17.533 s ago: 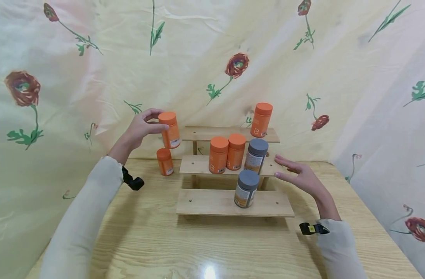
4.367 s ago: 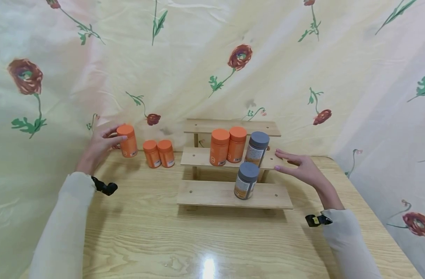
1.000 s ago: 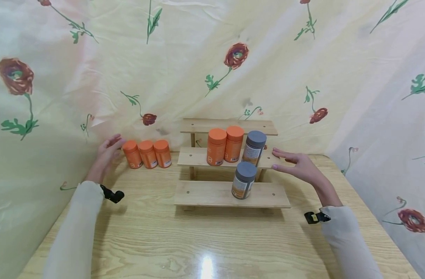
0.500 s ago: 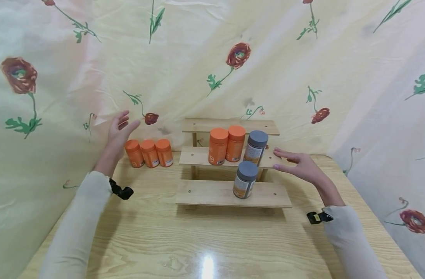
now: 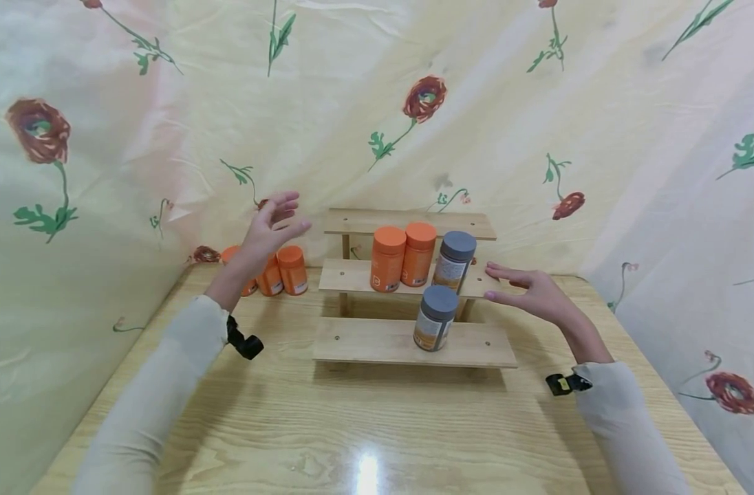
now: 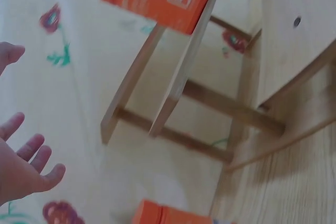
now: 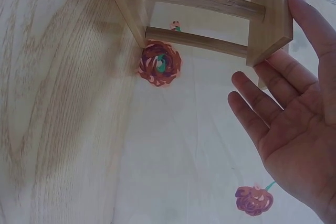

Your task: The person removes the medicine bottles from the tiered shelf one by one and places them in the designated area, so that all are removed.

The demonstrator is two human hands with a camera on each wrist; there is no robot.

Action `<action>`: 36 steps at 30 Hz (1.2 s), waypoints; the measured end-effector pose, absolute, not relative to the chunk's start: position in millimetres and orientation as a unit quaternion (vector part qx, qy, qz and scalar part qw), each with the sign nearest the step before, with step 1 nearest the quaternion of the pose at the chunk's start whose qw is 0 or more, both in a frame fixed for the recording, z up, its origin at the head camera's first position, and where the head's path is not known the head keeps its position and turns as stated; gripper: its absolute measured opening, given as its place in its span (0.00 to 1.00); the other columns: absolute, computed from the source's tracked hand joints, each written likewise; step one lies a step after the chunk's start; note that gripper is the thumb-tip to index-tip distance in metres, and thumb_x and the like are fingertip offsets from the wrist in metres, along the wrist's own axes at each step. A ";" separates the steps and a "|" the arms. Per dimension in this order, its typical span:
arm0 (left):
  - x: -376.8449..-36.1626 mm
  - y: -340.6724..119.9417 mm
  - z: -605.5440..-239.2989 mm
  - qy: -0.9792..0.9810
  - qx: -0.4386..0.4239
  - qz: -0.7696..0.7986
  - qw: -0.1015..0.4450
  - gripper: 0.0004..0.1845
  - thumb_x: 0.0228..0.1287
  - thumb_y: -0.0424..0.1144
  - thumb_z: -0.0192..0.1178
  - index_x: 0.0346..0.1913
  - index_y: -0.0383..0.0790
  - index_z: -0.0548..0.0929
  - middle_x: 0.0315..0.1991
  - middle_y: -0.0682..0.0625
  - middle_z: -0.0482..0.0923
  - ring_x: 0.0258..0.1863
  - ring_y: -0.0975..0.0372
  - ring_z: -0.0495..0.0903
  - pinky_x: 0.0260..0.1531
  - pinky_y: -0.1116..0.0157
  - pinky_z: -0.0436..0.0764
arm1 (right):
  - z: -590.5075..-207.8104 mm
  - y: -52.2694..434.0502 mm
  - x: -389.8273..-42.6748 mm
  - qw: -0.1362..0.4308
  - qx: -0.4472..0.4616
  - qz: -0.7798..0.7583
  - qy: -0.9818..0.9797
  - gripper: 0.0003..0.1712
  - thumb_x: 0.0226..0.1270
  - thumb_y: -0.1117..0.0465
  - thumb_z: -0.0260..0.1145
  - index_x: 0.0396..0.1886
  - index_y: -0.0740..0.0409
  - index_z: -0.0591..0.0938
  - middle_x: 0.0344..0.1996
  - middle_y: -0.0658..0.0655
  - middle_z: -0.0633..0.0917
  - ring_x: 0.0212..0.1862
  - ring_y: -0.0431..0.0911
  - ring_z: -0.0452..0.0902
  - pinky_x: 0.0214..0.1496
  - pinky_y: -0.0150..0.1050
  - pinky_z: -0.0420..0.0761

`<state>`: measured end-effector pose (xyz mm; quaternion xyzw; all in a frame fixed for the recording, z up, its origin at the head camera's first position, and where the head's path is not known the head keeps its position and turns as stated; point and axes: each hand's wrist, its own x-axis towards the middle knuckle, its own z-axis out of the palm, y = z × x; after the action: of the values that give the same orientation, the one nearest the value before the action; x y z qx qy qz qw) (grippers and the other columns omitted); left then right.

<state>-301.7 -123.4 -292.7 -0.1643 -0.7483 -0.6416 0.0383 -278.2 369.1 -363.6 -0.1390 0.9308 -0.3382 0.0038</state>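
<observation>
A three-tier wooden shelf rack (image 5: 352,349) stands on the table. Its middle board carries two orange jars (image 5: 386,265) (image 5: 417,260) and a grey-lidded jar (image 5: 454,261). Another grey-lidded jar (image 5: 435,323) stands on the bottom board. Left of the rack, three orange jars (image 5: 292,275) stand in a row, two partly hidden by my left arm. My left hand (image 5: 267,234), fingers loosely spread and holding nothing, hovers above that row, left of the top board. With mostly straight fingers and thumb, my right hand (image 7: 299,108) touches the middle board's right end.
The wooden table (image 5: 290,426) stretches in front of the rack. Behind it hangs a flowered cloth (image 5: 327,103), with more cloth along both sides. A black wrist camera (image 5: 245,342) juts from my left wrist, another (image 5: 563,383) from my right.
Orange jars from the top board and my left hand now stand in the left row. The left hand has let go of the last one, risen and moved right. My right hand stays put.
</observation>
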 end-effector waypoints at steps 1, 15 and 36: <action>-300.2 -119.4 -291.4 -0.753 -0.174 -0.634 0.031 0.35 0.60 0.43 0.64 0.68 0.48 0.62 0.67 0.47 0.60 0.67 0.55 0.58 0.66 0.53 0.63 | -363.6 369.3 -278.4 0.003 -0.139 -0.338 0.931 0.34 0.55 0.40 0.68 0.63 0.36 0.71 0.65 0.45 0.70 0.69 0.51 0.62 0.66 0.56 0.64; -291.9 -71.8 -293.5 -0.739 -0.262 -0.619 -0.040 0.32 0.60 0.36 0.62 0.67 0.42 0.63 0.64 0.42 0.66 0.65 0.52 0.64 0.65 0.53 0.65 | -333.0 348.2 -253.5 0.009 -0.140 -0.340 0.930 0.34 0.59 0.46 0.67 0.65 0.48 0.71 0.67 0.54 0.69 0.68 0.55 0.62 0.66 0.57 0.64; -324.1 -42.4 -326.3 -0.701 -0.322 -0.623 -0.128 0.34 0.58 0.43 0.66 0.67 0.50 0.65 0.61 0.53 0.70 0.61 0.57 0.69 0.59 0.56 0.73 | -336.9 347.0 -254.8 0.003 -0.147 -0.339 0.929 0.33 0.59 0.48 0.67 0.64 0.51 0.72 0.66 0.55 0.69 0.68 0.55 0.61 0.65 0.57 0.65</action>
<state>-324.1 -42.4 -326.3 -0.3220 -0.7012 -0.6231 -0.1281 -254.8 347.0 -336.9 -0.1475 0.9291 -0.3391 0.0028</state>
